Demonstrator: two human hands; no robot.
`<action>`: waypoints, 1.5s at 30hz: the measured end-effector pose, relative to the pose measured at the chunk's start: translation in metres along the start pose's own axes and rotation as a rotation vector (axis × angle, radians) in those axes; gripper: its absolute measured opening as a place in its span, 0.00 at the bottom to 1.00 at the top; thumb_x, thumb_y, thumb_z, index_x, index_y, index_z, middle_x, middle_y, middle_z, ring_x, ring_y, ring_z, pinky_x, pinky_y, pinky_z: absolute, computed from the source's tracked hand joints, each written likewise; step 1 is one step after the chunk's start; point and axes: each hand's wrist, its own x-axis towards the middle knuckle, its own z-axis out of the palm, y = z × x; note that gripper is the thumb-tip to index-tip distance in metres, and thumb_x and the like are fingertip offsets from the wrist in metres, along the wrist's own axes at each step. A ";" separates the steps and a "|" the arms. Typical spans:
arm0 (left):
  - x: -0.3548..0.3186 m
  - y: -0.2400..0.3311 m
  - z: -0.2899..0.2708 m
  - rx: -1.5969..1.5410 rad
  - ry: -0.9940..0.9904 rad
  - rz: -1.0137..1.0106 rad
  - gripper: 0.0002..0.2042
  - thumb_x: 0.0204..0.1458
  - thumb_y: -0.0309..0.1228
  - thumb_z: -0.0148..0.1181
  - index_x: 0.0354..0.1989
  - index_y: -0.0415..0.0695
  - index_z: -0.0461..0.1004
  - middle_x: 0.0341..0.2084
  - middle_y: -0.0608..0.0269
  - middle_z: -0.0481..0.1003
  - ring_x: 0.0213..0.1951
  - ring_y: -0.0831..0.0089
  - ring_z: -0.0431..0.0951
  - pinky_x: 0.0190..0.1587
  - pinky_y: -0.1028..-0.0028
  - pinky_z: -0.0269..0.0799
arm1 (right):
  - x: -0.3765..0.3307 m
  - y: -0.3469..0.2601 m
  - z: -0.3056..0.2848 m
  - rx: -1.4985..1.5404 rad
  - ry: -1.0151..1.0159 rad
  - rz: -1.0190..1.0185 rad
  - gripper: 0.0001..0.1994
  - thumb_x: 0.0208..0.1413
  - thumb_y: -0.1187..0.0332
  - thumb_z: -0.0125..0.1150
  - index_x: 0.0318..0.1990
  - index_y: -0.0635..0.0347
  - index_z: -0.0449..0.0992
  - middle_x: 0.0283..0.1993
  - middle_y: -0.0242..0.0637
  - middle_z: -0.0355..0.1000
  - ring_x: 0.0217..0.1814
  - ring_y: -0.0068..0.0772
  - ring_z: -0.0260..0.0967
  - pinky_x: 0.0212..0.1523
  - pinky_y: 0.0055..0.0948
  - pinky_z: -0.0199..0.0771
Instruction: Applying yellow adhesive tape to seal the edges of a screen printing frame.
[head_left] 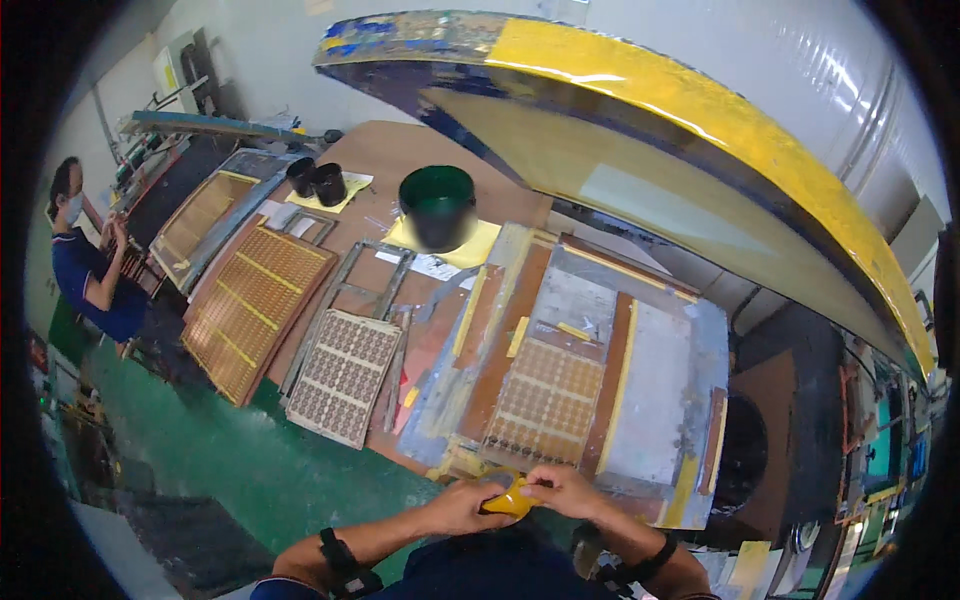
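A roll of yellow tape [512, 499] is in front of my body, at the near edge of the printing bed [655, 385]. My left hand [463, 507] is wrapped round the roll from the left. On its right side my right hand [562, 491] pinches the tape's edge, fingertips together. Just beyond the hands a sheet with rows of round brown prints [545, 402] lies flat on the bed. Yellow tape strips run along the bed beside it. Above the bed, tilted up, hangs a large screen frame [640, 68] with a yellow-covered edge.
Left of the bed lies a stack of printed sheets [345, 375] beside a wooden frame [360, 270]. A dark green bucket [438, 190] stands on yellow paper, with black pots [328, 185] farther left. A larger patterned panel [255, 300] rests near a person in dark blue [90, 270].
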 end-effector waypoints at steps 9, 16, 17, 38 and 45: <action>0.001 -0.003 -0.003 0.007 -0.027 0.197 0.17 0.55 0.41 0.65 0.40 0.42 0.69 0.25 0.49 0.72 0.30 0.48 0.76 0.32 0.56 0.68 | -0.011 0.012 -0.005 0.078 0.053 0.040 0.10 0.59 0.65 0.66 0.38 0.62 0.77 0.30 0.27 0.74 0.32 0.18 0.70 0.33 0.21 0.70; -0.008 0.004 -0.008 0.055 -0.075 0.065 0.19 0.54 0.43 0.66 0.41 0.42 0.68 0.25 0.50 0.73 0.30 0.47 0.77 0.30 0.54 0.68 | -0.010 -0.009 0.000 -0.043 0.126 0.022 0.08 0.57 0.67 0.69 0.35 0.62 0.79 0.31 0.27 0.75 0.34 0.16 0.70 0.37 0.20 0.72; -0.005 0.006 -0.008 0.024 -0.078 0.093 0.20 0.53 0.45 0.66 0.41 0.42 0.68 0.26 0.49 0.74 0.30 0.46 0.77 0.31 0.54 0.69 | -0.010 -0.007 0.001 -0.042 0.130 0.021 0.08 0.57 0.67 0.69 0.35 0.62 0.79 0.31 0.27 0.75 0.34 0.16 0.70 0.37 0.20 0.72; 0.003 0.253 -0.213 0.850 -0.295 1.210 0.07 0.52 0.31 0.62 0.39 0.53 0.82 0.21 0.73 0.73 0.20 0.85 0.72 0.18 0.80 0.58 | -0.425 0.046 -0.133 0.003 2.110 -0.556 0.17 0.64 0.55 0.55 0.50 0.56 0.73 0.43 0.31 0.73 0.47 0.28 0.71 0.51 0.32 0.70; -0.039 0.262 -0.172 0.713 0.117 1.346 0.10 0.45 0.31 0.53 0.22 0.37 0.74 0.17 0.55 0.76 0.19 0.71 0.77 0.19 0.78 0.69 | -0.396 0.028 -0.161 -0.008 2.023 -0.565 0.16 0.64 0.55 0.54 0.50 0.57 0.73 0.43 0.31 0.73 0.46 0.28 0.71 0.51 0.31 0.71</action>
